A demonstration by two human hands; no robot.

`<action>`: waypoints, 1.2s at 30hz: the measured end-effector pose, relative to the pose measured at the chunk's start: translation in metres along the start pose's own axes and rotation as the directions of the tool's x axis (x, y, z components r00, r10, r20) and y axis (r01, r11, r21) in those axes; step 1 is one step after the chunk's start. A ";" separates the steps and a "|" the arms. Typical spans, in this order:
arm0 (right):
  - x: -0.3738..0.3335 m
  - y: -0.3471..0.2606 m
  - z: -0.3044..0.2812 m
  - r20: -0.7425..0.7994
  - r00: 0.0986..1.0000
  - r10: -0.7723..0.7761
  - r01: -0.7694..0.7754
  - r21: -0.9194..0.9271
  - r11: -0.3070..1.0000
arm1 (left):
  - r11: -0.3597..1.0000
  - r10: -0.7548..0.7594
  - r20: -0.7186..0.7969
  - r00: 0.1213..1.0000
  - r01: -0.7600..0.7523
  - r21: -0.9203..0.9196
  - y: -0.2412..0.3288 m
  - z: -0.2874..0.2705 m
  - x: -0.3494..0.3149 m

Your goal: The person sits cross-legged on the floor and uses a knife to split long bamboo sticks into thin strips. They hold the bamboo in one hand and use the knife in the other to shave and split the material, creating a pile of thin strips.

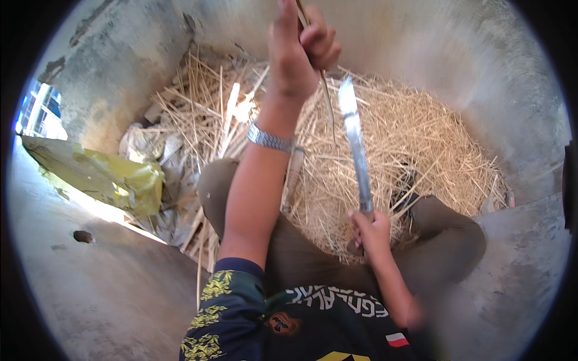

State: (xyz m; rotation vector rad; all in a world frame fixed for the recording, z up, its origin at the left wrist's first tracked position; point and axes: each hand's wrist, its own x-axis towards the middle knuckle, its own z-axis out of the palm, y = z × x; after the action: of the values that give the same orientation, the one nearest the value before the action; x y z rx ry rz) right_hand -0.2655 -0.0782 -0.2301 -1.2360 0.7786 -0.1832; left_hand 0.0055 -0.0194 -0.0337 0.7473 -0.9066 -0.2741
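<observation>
My left hand [304, 48] is raised at the top of the view, its fingers closed round a thin, slightly curved strip [328, 102] that looks like bamboo. The strip's lower end hangs down toward the shavings, and its upper end runs out of view. A metal-banded watch [269, 139] circles my left wrist. Lower and to the right, my right hand [370, 234] grips the handle of a long knife [356, 147]. Its broad blade points up and away, its tip bright with light. The blade and the strip are apart.
Pale shavings [433, 138] cover the floor around my folded legs [442, 225]. Split strips [195, 105] lie at the left, by a torn yellow plastic sack [105, 174]. A curved concrete wall [512, 78] encloses the far side. One pale stick-like piece [293, 180] lies beside my left forearm.
</observation>
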 end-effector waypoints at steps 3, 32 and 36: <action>0.001 -0.026 0.012 -0.117 0.964 -0.239 0.242 0.012 0.970 | 0.997 0.076 -0.019 0.997 -0.077 -0.031 -0.004 -0.009 0.005; 0.045 0.058 0.011 0.272 0.960 -0.064 0.211 -0.556 0.804 | 0.969 0.244 -0.108 0.964 -0.246 -0.007 0.043 -0.005 0.004; 0.056 0.082 0.011 0.283 0.944 -0.172 0.291 -0.464 0.836 | 0.962 0.274 -0.050 0.961 -0.272 0.039 0.040 -0.001 0.005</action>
State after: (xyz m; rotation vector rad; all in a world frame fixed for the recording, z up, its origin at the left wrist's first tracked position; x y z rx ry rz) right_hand -0.2404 -0.0697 -0.3263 -1.8181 0.4777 -0.0297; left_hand 0.0063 0.0073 -0.0033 0.6467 -0.9516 0.0048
